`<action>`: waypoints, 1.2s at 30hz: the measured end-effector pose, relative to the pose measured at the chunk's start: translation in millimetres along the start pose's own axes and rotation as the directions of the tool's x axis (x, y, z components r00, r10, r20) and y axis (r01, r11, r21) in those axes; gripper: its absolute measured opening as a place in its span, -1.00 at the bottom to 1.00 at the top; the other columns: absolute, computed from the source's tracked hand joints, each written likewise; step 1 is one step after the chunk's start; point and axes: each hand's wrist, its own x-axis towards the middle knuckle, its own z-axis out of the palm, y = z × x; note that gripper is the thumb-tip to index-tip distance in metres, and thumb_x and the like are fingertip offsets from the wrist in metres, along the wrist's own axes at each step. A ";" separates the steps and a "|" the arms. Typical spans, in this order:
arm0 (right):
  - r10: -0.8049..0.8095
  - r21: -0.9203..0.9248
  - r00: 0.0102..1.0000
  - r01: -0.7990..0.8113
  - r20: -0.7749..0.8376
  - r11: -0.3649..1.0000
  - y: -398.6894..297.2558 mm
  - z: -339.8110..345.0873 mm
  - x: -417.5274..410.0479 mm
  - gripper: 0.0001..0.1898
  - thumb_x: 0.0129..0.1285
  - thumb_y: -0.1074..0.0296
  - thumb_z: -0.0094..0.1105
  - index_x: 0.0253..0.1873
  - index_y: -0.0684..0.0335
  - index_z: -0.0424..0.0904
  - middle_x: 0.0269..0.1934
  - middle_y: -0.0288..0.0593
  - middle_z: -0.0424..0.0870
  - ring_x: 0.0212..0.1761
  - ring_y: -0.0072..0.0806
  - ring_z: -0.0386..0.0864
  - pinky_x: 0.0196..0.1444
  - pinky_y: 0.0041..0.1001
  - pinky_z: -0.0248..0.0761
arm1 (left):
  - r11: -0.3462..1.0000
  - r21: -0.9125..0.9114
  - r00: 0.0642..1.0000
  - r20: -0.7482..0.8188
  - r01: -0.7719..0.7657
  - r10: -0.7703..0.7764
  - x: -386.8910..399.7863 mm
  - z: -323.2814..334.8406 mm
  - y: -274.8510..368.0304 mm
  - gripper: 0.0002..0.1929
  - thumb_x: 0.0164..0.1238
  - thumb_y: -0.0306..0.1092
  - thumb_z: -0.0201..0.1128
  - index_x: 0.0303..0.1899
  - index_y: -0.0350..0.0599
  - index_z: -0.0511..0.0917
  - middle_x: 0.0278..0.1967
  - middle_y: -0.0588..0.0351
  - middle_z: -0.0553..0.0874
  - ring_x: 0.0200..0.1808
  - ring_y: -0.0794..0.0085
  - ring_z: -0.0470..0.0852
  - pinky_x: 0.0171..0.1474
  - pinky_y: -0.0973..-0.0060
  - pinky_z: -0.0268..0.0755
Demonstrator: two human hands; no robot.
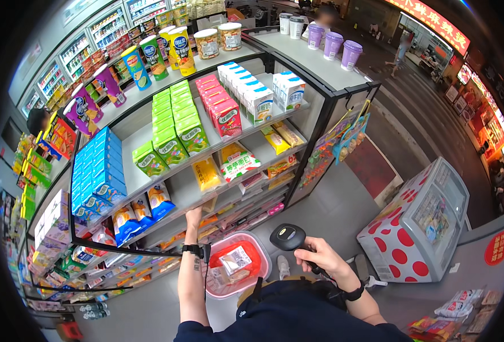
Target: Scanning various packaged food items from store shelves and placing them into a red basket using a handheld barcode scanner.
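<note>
My right hand (320, 256) grips the handle of a black handheld barcode scanner (288, 237), its head pointing toward the shelves. My left hand (194, 217) reaches into a lower level of the shelf rack, and its fingers are mostly hidden under the shelf above. Close beside it lies a flat packaged item (209, 204), and I cannot tell whether the hand touches it. Above sit a yellow bread package (208, 174) and a pizza bread bag (237, 161). Blue-and-white snack bags (160, 200) stand to the left. Below the hands, a pink plastic basket (264, 256) holds a red lining and several packets (235, 259).
Green (191, 133), pink (226, 117), blue (102, 171) and white (258, 102) drink cartons fill the top shelf. A black metal frame (309, 145) edges the rack. A red-dotted chest freezer (399, 239) stands right. Snack packets (459, 303) lie at lower right.
</note>
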 end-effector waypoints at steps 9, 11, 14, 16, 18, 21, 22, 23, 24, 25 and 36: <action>-0.014 -0.023 0.990 0.017 0.140 1.000 -9.0 6.2 16.9 -0.65 0.49 0.12 0.37 -0.09 0.36 0.60 -0.37 -0.25 0.68 -0.50 -0.63 0.65 -0.46 -0.60 0.49 | 0.994 -0.110 1.000 -0.005 -0.001 0.001 -65.0 -4.0 82.9 -0.74 0.32 -0.39 0.52 0.00 -0.20 0.77 -0.07 -0.01 0.87 -0.04 0.22 0.80 0.14 0.34 0.57; -0.001 -0.045 0.983 0.010 0.185 0.999 -11.5 9.0 22.4 -0.65 0.49 0.12 0.37 -0.09 0.37 0.60 -0.36 -0.25 0.68 -0.51 -0.62 0.65 -0.48 -0.59 0.48 | 0.998 0.016 0.997 -0.044 -0.065 0.066 -82.0 -7.8 98.6 -0.80 0.30 -0.48 0.45 -0.06 -0.19 0.75 0.02 0.00 0.85 0.13 0.12 0.74 0.27 0.27 0.51; 0.012 -0.083 0.964 0.011 0.266 0.997 -17.2 14.1 33.8 -0.66 0.48 0.14 0.37 -0.06 0.37 0.61 -0.36 -0.25 0.68 -0.50 -0.63 0.64 -0.47 -0.60 0.47 | 0.946 -0.003 0.938 -0.132 -0.324 0.320 -104.5 -16.8 120.5 -0.77 0.26 -0.69 0.27 -0.13 -0.15 0.71 0.11 -0.02 0.81 0.34 0.06 0.61 0.44 0.19 0.39; 0.008 -0.082 0.953 0.018 0.303 0.996 -20.8 19.3 41.1 -0.68 0.48 0.17 0.37 -0.01 0.36 0.63 -0.35 -0.27 0.68 -0.48 -0.65 0.63 -0.45 -0.61 0.48 | 0.951 -0.069 0.938 -0.204 -0.301 0.282 -125.7 -24.3 133.5 -0.78 0.30 -0.67 0.29 -0.10 -0.17 0.73 0.08 0.01 0.82 0.38 0.06 0.58 0.45 0.16 0.38; 0.012 -0.084 0.929 0.020 0.371 0.996 -23.9 26.2 49.7 -0.69 0.48 0.18 0.37 0.02 0.36 0.63 -0.34 -0.28 0.68 -0.48 -0.66 0.62 -0.45 -0.62 0.48 | 0.951 -0.177 0.940 -0.277 -0.252 0.198 -146.9 -39.1 144.6 -0.82 0.37 -0.64 0.32 -0.07 -0.19 0.74 0.05 0.04 0.82 0.34 0.15 0.61 0.42 0.23 0.40; 0.021 -0.077 0.891 0.016 0.453 0.997 -28.0 39.6 66.1 -0.70 0.48 0.21 0.36 0.07 0.35 0.64 -0.34 -0.29 0.68 -0.47 -0.67 0.62 -0.44 -0.62 0.48 | 0.858 -0.475 0.914 -0.405 -0.193 -0.019 -186.4 -55.1 162.3 -0.89 0.47 -0.58 0.36 -0.06 -0.22 0.75 -0.02 0.10 0.82 0.02 0.51 0.71 0.15 0.53 0.52; 0.029 -0.088 0.877 0.016 0.480 0.996 -29.2 44.6 71.3 -0.70 0.48 0.21 0.36 0.07 0.35 0.64 -0.34 -0.29 0.69 -0.48 -0.67 0.62 -0.44 -0.63 0.48 | 0.847 -0.511 0.906 -0.413 -0.147 -0.092 -201.9 -64.9 166.6 -0.90 0.48 -0.58 0.36 -0.06 -0.22 0.74 -0.06 0.14 0.81 -0.03 0.55 0.71 0.10 0.56 0.53; 0.042 -0.100 0.870 0.009 0.491 0.995 -30.5 49.6 76.5 -0.70 0.48 0.21 0.36 0.06 0.35 0.64 -0.34 -0.29 0.69 -0.48 -0.67 0.62 -0.44 -0.63 0.49 | 0.830 -0.542 0.895 -0.423 -0.129 -0.137 -216.1 -71.6 170.9 -0.91 0.49 -0.57 0.36 -0.07 -0.22 0.73 -0.10 0.19 0.81 -0.07 0.58 0.71 0.05 0.59 0.53; 0.039 -0.099 0.856 0.014 0.515 0.995 -31.8 54.8 81.6 -0.70 0.48 0.21 0.36 0.06 0.35 0.64 -0.34 -0.29 0.69 -0.48 -0.67 0.62 -0.44 -0.63 0.49 | 0.789 -0.587 0.873 -0.464 -0.179 -0.148 -230.9 -76.0 175.0 -0.91 0.50 -0.56 0.36 -0.05 -0.21 0.71 -0.15 0.24 0.79 -0.13 0.61 0.70 -0.01 0.61 0.54; 0.042 -0.111 0.829 0.025 0.558 0.993 -32.7 60.7 86.5 -0.70 0.49 0.22 0.36 0.06 0.36 0.64 -0.34 -0.30 0.69 -0.48 -0.67 0.63 -0.44 -0.63 0.49 | 0.717 -0.669 0.864 -0.463 -0.196 -0.196 -246.0 -83.5 177.2 -0.88 0.52 -0.52 0.37 0.00 -0.21 0.69 -0.12 0.21 0.79 -0.10 0.59 0.71 0.04 0.58 0.55; 0.018 -0.074 0.686 0.052 0.728 0.996 -40.6 84.8 96.7 -0.59 0.48 0.29 0.37 0.27 0.43 0.59 -0.24 -0.33 0.70 -0.46 -0.74 0.58 -0.42 -0.64 0.48 | 0.557 -0.729 0.779 -0.589 -0.399 -0.214 -302.4 -95.1 207.6 -0.86 0.68 -0.41 0.20 0.07 -0.18 0.66 0.03 0.08 0.81 0.04 0.44 0.77 0.20 0.43 0.61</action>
